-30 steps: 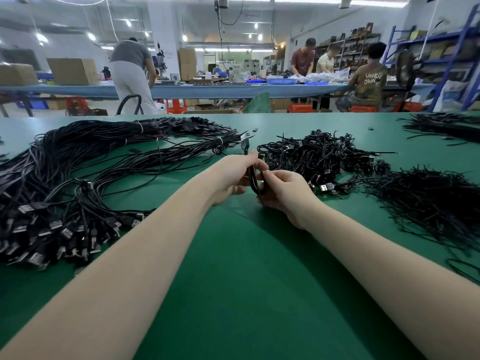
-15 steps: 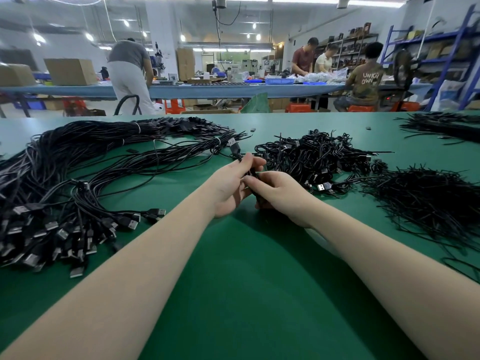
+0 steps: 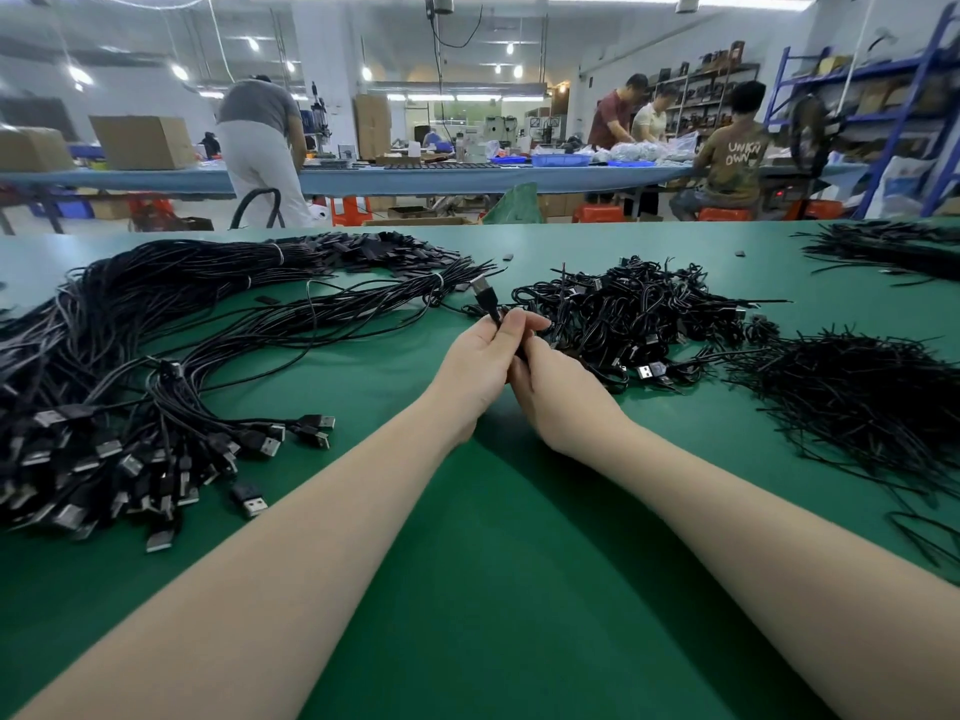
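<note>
Black USB cable (image 3: 487, 299) held between both hands above green table (image 3: 467, 589). Left hand (image 3: 480, 368) curled round cable, fingertips pinching just below plug. Plug sticks up past fingertips, tilted left. Right hand (image 3: 558, 402) touches left and grips cable lower down; rest of cable hidden inside fists. Coiled cable pile (image 3: 639, 314) just beyond hands. Long cable bundle (image 3: 156, 330) at left.
</note>
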Available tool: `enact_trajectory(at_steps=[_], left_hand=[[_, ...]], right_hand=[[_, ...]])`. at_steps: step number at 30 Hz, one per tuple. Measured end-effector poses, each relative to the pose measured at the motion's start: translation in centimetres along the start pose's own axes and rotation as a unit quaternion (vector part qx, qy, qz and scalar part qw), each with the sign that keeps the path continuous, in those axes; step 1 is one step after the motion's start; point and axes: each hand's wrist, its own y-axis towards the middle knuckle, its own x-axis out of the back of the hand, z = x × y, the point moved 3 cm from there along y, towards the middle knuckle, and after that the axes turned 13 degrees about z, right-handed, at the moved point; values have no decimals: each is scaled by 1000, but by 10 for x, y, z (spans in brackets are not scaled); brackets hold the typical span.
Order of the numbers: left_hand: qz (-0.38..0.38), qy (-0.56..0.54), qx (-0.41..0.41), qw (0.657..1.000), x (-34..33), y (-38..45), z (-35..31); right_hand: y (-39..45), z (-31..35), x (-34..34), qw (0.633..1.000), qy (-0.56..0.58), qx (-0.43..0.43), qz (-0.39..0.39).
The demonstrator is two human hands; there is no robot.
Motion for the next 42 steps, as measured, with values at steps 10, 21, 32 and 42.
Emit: enact_trajectory(at_steps=[10, 21, 32, 42], left_hand=[[-43, 123, -16, 991, 18, 0, -9], [1, 678, -125, 725, 16, -12, -4], [-48, 756, -257, 600, 1, -15, -18], [-22, 788, -198, 583, -21, -20, -15]], right_hand=[[3, -8, 1, 998, 31, -45, -37], [4, -21, 2, 995, 46, -61, 64], [5, -23, 48, 962, -88, -25, 258], [-13, -29, 59, 856, -492, 80, 136]])
